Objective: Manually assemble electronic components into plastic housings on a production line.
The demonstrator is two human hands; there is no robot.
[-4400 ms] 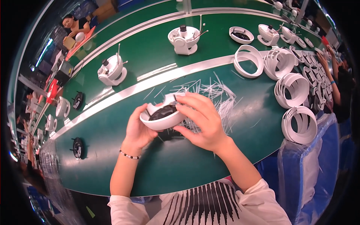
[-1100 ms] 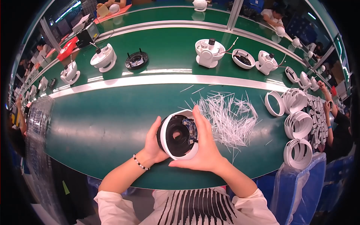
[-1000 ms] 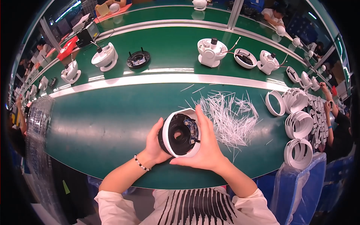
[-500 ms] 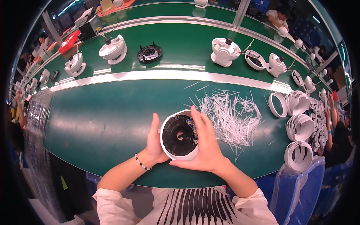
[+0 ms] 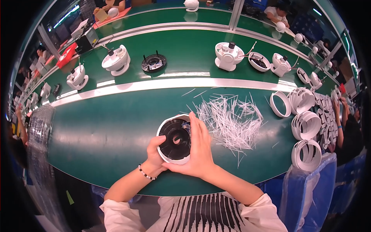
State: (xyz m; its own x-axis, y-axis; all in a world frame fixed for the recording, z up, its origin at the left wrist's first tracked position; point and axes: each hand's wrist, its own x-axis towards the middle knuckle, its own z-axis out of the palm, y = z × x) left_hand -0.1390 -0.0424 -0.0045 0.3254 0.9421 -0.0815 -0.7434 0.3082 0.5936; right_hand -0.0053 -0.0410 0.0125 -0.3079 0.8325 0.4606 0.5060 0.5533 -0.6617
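A round white housing with a black disc inside (image 5: 174,138) is held in both hands just above the green table (image 5: 96,131). My left hand (image 5: 155,151) grips its lower left rim. My right hand (image 5: 200,149) lies flat along its right side, fingers pointing up. A small circuit part shows at the housing's upper right, by my fingertips. A loose heap of thin white ties (image 5: 228,118) lies on the table just right of my right hand.
Stacks of white rings (image 5: 305,125) line the right side. Beyond a silver rail (image 5: 170,83), a conveyor carries several white housings (image 5: 117,60) and a black disc (image 5: 154,62). Other people's hands work at the far right (image 5: 337,112). Blue plastic bags hang at the near right edge.
The housing has turned from tilted sideways to facing straight up at me. My right hand has flattened against its right side. The parts on the conveyor have drifted right.
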